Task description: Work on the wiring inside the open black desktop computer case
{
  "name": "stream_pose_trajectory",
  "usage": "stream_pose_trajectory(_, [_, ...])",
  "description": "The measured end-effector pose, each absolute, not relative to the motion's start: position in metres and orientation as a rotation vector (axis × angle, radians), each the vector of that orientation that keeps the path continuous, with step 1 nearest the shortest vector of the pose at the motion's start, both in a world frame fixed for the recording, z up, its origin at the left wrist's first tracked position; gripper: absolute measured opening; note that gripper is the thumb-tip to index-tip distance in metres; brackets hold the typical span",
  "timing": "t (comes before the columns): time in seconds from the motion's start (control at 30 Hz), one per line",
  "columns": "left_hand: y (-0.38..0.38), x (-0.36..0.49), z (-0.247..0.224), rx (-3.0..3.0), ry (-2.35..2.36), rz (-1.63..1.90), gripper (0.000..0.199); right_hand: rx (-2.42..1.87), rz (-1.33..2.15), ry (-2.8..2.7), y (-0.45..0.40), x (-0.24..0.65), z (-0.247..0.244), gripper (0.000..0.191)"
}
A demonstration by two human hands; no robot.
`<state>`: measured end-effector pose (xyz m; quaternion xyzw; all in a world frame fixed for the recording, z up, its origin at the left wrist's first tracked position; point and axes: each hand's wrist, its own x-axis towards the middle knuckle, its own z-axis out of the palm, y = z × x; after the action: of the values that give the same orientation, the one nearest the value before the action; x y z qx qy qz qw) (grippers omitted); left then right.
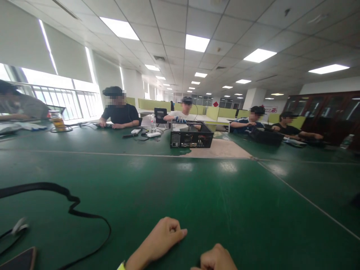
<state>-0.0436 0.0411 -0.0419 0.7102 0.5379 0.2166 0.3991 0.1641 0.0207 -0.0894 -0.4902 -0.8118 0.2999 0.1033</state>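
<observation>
My left hand (pixel 161 238) rests on the green tabletop (pixel 197 191) near the bottom middle of the view. Its fingers are curled into a loose fist, the thumb lies along them, and I see nothing held. A bit of yellow-green cuff shows at the wrist. To its right, partly cut off by the lower edge, is my right hand (pixel 217 258), also closed with its knuckles up and no object showing. The two hands are apart. The nearest item is a black cable (pixel 95 216) lying to the left of my left hand.
A dark flat object (pixel 21 260) lies at the lower left. Across the table, a gloved person works at an open black computer case (pixel 191 135). Other people sit along the far side. A bottle (pixel 153 123), white adapters and a jar of amber liquid (pixel 57 122) stand farther back.
</observation>
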Motion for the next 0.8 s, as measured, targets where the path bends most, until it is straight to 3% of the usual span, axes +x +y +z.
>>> stream_pose_trajectory(0.2, [0.044, -0.047, -0.043, 1.738, 1.316, 0.536, 0.039, -1.326, 0.834, -2.455, 0.025, 0.170, -0.102, 0.052])
stream_pose_trajectory(0.5, [0.043, -0.043, -0.040, 1.769, 1.383, 0.497, 0.038, -1.528, 0.463, -2.824, 0.037, 0.165, -0.119, 0.013])
stream_pose_trajectory(0.6, [0.042, -0.042, -0.039, 1.782, 1.387, 0.489, 0.037, -1.457, 0.464, -2.848, 0.035, 0.165, -0.115, 0.015])
stream_pose_trajectory(0.8, [0.041, -0.041, -0.038, 1.800, 1.400, 0.481, 0.037, -1.283, 0.441, -2.759, 0.034, 0.165, -0.122, 0.041])
